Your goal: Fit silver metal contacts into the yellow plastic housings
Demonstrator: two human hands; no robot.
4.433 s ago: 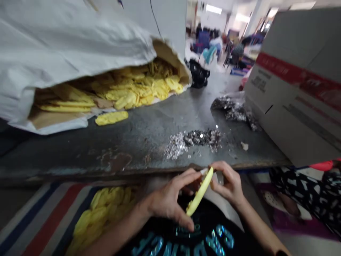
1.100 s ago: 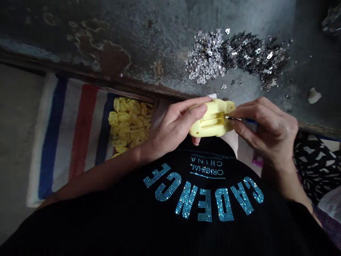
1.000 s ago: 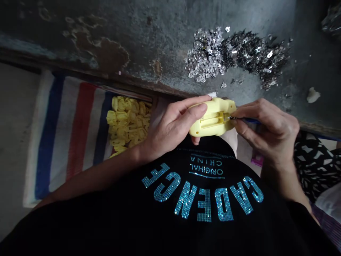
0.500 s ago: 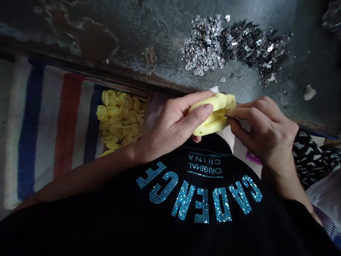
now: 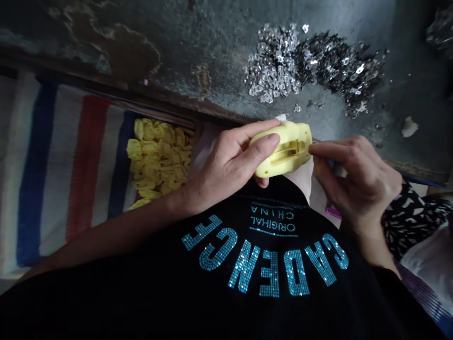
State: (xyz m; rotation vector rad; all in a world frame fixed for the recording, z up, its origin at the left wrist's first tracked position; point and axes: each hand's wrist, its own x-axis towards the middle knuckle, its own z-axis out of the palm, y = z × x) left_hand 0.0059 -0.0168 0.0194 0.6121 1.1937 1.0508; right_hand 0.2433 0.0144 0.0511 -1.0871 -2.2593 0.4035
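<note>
My left hand (image 5: 235, 163) is wrapped round a pale yellow plastic housing (image 5: 264, 160), thumb on top and fingers beneath. The housing has an open slot facing up, like a battery compartment, with a small dark metal piece (image 5: 293, 151) near its right end. Right beside that end, my right hand (image 5: 357, 172) is closed, thumb and forefinger pinched together. Whatever lies between those fingertips is too small to make out. Beyond the hands, a pile of small shiny metal clips (image 5: 274, 71) lies on the grey worktop (image 5: 226, 42).
A darker heap of metal pieces (image 5: 336, 61) adjoins the shiny pile. Several yellow plastic parts (image 5: 159, 156) fill a spot below the worktop's edge, beside a striped sheet (image 5: 88, 165). A whitish scrap (image 5: 409, 127) lies at right. Patterned black-and-white cloth (image 5: 406, 217) shows at lower right.
My right hand's pinched fingertips have moved from the slot to the right, off the housing's end. The small metal piece in the slot is now uncovered. The left hand keeps its hold.
</note>
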